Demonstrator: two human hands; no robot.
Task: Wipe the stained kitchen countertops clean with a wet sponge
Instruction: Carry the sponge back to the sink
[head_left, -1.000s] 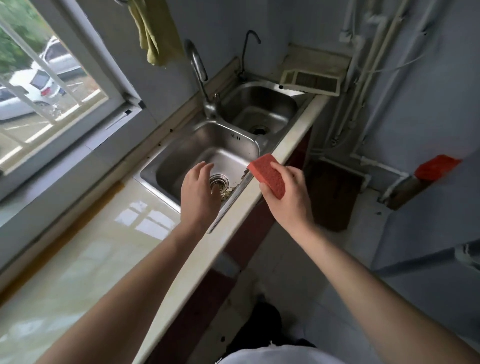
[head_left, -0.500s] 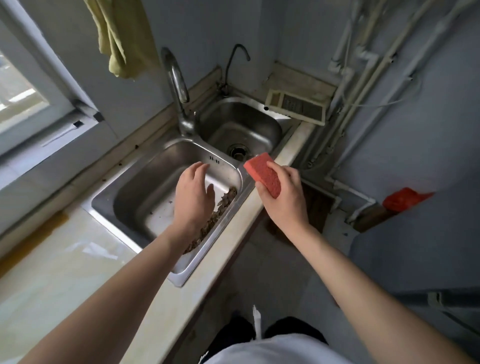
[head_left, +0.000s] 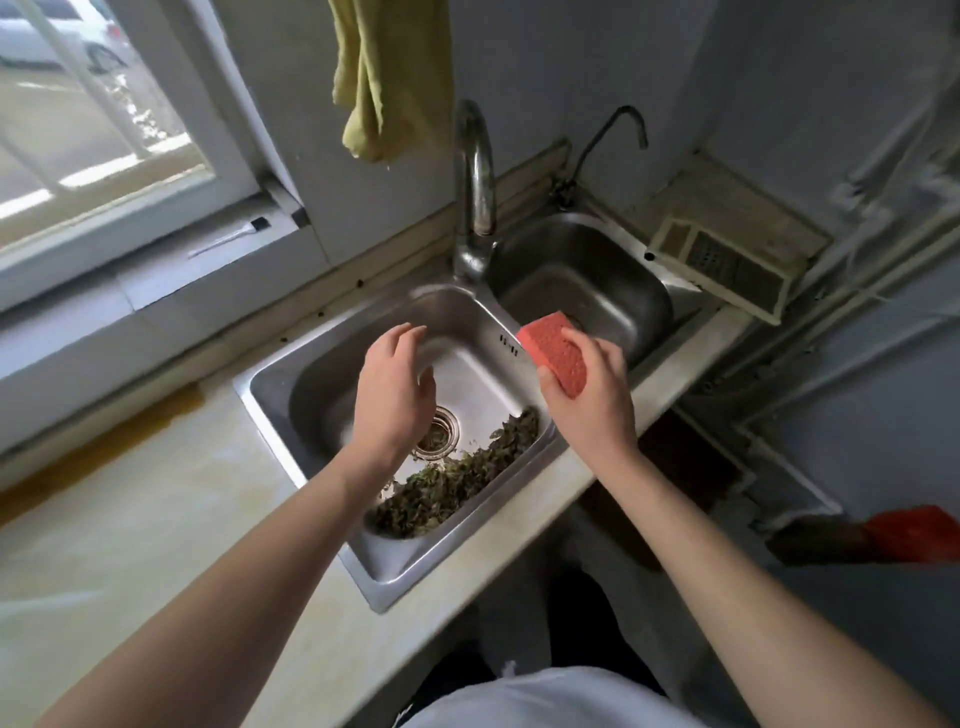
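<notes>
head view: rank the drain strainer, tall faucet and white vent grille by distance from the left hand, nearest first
From the left hand:
1. Drain strainer: just right of the hand, in the near basin's floor.
2. Tall faucet: behind the hand, between the two basins.
3. White vent grille: far right, beyond the second basin.
</notes>
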